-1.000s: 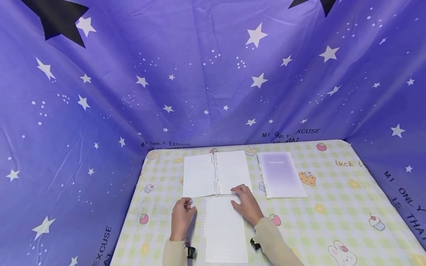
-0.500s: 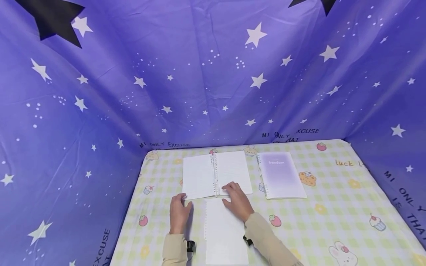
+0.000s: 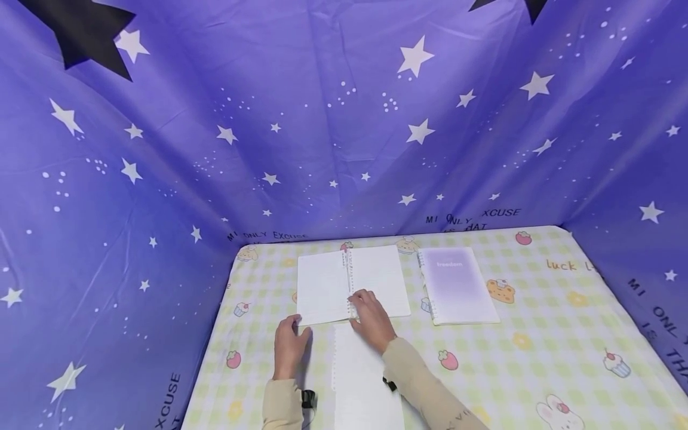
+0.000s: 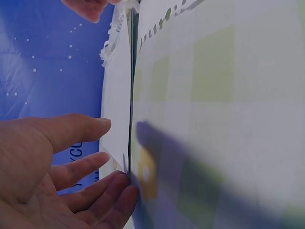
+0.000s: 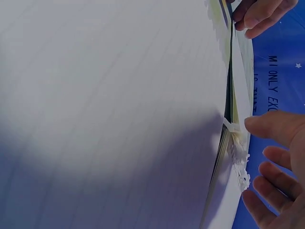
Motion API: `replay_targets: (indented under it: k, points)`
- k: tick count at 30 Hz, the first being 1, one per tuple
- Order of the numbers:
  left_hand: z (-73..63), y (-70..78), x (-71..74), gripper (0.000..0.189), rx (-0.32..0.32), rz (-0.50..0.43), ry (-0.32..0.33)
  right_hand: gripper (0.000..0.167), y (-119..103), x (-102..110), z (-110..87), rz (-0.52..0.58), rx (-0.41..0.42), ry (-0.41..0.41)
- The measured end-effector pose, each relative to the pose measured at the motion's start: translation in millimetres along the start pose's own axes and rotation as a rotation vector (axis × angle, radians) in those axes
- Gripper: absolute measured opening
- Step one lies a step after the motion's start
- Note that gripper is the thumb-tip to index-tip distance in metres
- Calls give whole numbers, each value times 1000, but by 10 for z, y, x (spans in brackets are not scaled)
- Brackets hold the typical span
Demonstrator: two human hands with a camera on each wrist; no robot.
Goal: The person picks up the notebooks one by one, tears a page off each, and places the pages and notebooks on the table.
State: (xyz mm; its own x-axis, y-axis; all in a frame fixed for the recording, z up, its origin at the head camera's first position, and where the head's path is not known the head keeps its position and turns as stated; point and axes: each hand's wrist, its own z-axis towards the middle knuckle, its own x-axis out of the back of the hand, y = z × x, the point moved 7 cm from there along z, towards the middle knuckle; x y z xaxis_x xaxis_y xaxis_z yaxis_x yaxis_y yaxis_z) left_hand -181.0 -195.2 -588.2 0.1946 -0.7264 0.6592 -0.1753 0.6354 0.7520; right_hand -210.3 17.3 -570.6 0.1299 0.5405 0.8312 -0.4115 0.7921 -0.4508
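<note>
A ring-bound notebook (image 3: 322,286) lies spread flat near the back of the table, its white rings (image 3: 349,280) in the middle. At its near left corner is my left hand (image 3: 290,343); in the left wrist view the lower fingertips (image 4: 125,195) touch the corner edge and the thumb stands apart. My right hand (image 3: 372,319) is over the near end of the rings, fingers spread and loosely bent. In the right wrist view its fingertips (image 5: 252,202) are beside the binding, with nothing visibly pinched. Loose punched lined paper (image 3: 368,388) lies below the notebook, partly under the right forearm.
A purple notebook (image 3: 462,289) marked "freedom" lies closed to the right. The checked tablecloth (image 3: 537,382) has printed cartoons. Purple starry curtains (image 3: 333,119) hang behind the table and along both sides.
My right hand has moved left across the right page to the rings. My left hand has moved slightly up to the notebook's corner, its fingers now at the edge.
</note>
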Motion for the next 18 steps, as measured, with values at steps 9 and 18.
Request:
replay_targets:
  k: [9, 18]
  points:
    - [-4, -39, -13, 39, 5, -8, -6, 46, -71, -138, 65, -77, 77, -47]
    - [22, -71, -20, 40, 9, -13, -10, 41, -25, -203, 57, -57, 50, -52]
